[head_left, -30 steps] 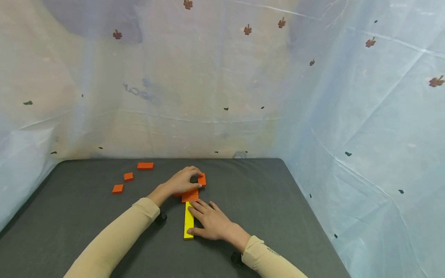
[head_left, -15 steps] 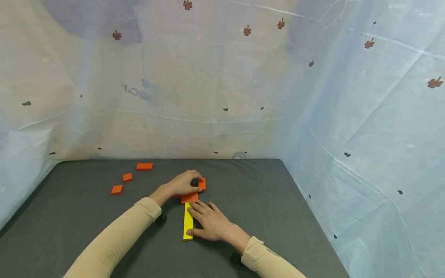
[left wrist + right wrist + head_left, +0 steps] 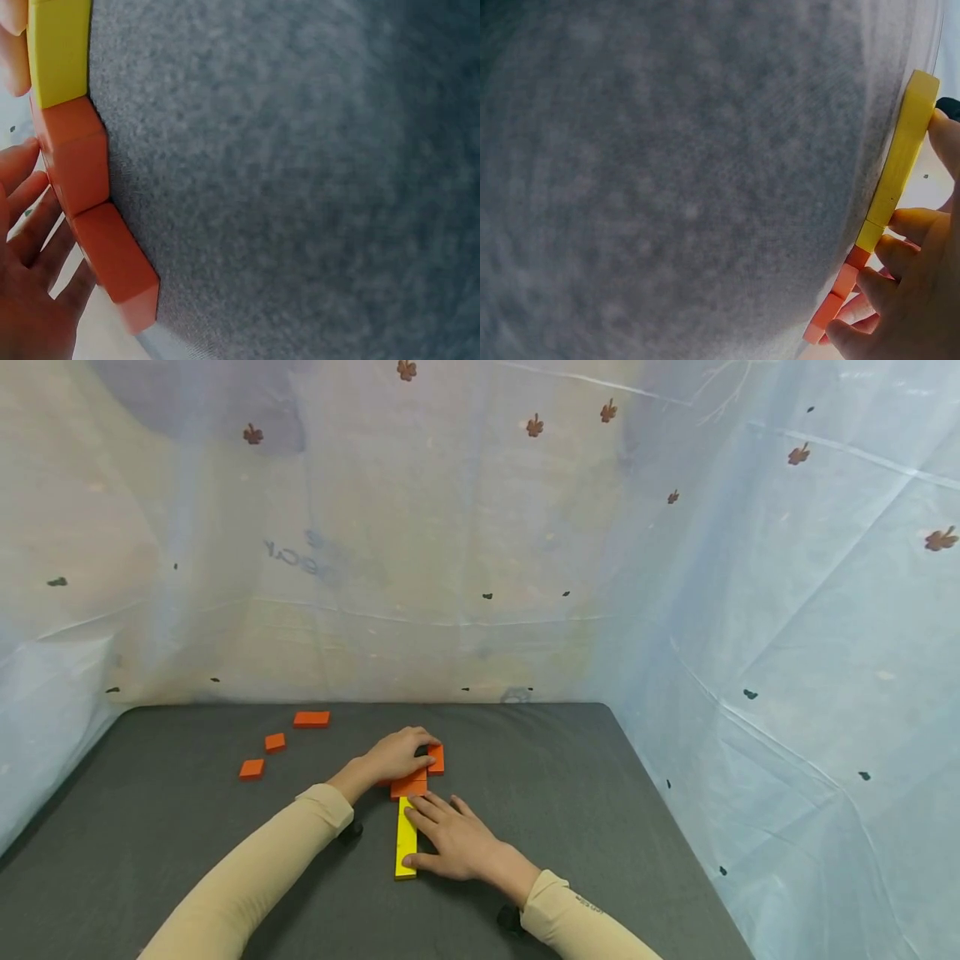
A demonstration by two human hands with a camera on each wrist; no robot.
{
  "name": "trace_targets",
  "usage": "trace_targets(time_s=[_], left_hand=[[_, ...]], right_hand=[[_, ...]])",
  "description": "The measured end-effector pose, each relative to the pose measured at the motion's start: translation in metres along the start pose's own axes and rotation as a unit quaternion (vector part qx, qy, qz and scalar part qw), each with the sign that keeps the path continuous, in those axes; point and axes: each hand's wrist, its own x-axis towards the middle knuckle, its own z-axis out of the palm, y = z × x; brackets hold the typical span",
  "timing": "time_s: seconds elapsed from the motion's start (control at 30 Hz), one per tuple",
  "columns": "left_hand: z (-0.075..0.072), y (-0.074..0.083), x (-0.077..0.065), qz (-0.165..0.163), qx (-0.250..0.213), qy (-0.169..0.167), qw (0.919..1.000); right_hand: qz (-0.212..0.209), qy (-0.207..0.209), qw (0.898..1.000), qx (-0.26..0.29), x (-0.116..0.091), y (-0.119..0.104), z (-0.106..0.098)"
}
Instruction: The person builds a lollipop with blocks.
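Thumb and fingers of the left hand, seen from the head, close a narrow grip on an orange block beside other orange pieces; the right hand, its grip spread wide, rests on a yellow bar on the gray tabletop; left wrist view: orange pieces abut the yellow bar; right wrist view: thumb and fingertips touch its side.

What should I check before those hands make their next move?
1. Right hand touching the yellow strip: ok.
2. Yellow strip meeting the nearest orange block: ok, end to end.
3. Left hand at the rightmost orange block: ok, thumb and finger on it.
4. Firmness of that hold: cannot tell.
5. Three leftmost orange blocks joined to the rest: not ok, lying apart.
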Motion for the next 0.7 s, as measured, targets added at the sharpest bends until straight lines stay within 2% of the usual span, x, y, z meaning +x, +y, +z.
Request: trace_targets(time_s=[0.2,0.7], left_hand=[[-0.0003,0.0031,-0.0012,-0.012,-0.004,-0.011,0.9999],[-0.0025,0.003,-0.006,-0.01,-0.01,-0.025,0.9996]], right_hand=[[0.004,-0.004,1.0,0.003,-0.0004,-0.0005,-0.0004],[0.004,-0.001,1.0,0.004,-0.0011,-0.002,-0.0023]])
